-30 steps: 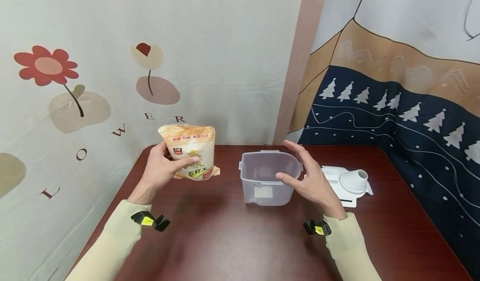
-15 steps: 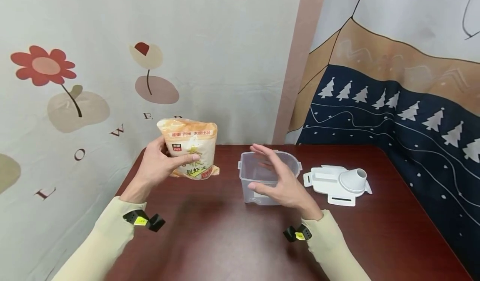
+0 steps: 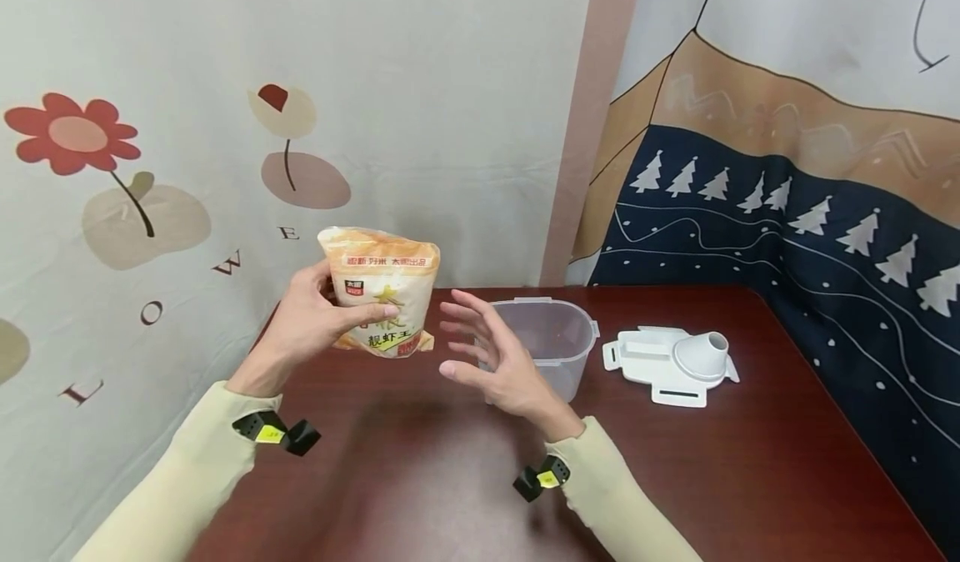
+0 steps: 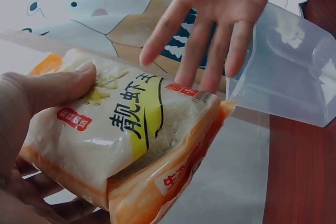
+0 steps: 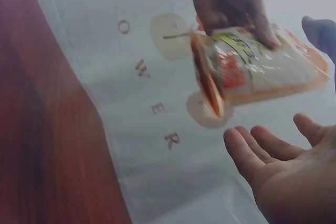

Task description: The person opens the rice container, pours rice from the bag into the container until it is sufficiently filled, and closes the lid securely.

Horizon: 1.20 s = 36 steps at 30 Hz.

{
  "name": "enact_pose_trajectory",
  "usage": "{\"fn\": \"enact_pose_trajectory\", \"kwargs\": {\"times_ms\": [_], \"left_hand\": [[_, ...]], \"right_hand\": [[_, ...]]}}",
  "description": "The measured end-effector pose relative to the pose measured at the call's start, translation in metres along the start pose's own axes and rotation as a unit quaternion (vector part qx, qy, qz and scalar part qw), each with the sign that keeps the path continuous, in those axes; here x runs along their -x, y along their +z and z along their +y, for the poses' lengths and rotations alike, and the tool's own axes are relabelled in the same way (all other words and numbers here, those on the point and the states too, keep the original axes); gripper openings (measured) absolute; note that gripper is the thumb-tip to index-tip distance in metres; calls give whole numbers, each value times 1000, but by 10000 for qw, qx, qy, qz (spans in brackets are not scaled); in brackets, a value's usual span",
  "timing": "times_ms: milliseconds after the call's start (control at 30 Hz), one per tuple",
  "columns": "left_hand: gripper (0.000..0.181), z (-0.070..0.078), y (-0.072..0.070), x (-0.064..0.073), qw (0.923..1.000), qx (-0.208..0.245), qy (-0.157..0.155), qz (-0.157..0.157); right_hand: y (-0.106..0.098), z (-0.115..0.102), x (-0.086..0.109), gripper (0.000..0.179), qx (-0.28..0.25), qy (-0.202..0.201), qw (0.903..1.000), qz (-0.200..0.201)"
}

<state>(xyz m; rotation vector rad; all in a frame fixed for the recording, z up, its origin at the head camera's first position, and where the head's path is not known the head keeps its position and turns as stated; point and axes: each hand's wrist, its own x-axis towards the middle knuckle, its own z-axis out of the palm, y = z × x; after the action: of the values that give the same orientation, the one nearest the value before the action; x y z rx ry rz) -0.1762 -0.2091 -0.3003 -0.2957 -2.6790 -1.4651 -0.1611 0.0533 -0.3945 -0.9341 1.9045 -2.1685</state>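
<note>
"Rice packet (image 3: pixel 401 283): where is it from your side of the room?"

"Over on the left, lifted off the table (image 3: pixel 750 470). The left hand (image 3: pixel 315 316) has it firmly by the side, thumb across the printed front, fingers behind."

"And what's just changed?"

"The right hand (image 3: pixel 504 370). A moment ago it was over by the far side of the tub; it has swung leftward and is now just beside the packet. Fingers spread, palm wide, nothing in it. I see a sliver of space between them, so not touching."

"What do you make of that?"

"I'd say the work has come round to the packet, with both hands about it and the tub left alone. Whether the packet's end is sealed, I can't tell from here."

"Going on rightward?"

"The clear plastic tub (image 3: pixel 568 378), standing on the table with no lid on. That right hand and forearm partly block my view of its near left side, and they sit between the packet and the tub."

"Past that?"

"A white slotted piece (image 3: pixel 645 366) with a cone standing up on it, lying flat just right of the tub; perhaps its lid. Nothing covers it. Behind, the navy tree-print cloth (image 3: pixel 750 228), well out of the way."
</note>
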Motion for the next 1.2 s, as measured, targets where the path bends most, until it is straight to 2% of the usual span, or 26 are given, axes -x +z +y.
{"fn": "enact_pose_trajectory", "kwargs": {"times_ms": [200,333,467,700,967,1067,1200], "left_hand": [[54,6,-1,-1,9998,-100,86,-158],[53,8,-3,-2,9995,-208,121,-196],[53,10,-3,-1,9990,-339,151,-251],[55,10,-6,-1,9979,-461,54,-444],[57,10,-10,-1,9953,-747,-103,-602],[56,11,-9,-1,9941,-829,-144,-681],[56,14,-6,-3,9916,-1009,-156,-800]], "right_hand": [[18,10,-7,78,-779,91,9968,164],[28,17,-10,71,-1115,173,9935,173],[35,26,-12,67,-1572,233,9870,230],[50,44,-16,68,-2615,273,9640,402],[69,65,-25,60,-3766,-47,9247,555],[73,70,-27,60,-3927,-88,9172,665],[77,73,-29,60,-4002,-59,9122,874]]}}
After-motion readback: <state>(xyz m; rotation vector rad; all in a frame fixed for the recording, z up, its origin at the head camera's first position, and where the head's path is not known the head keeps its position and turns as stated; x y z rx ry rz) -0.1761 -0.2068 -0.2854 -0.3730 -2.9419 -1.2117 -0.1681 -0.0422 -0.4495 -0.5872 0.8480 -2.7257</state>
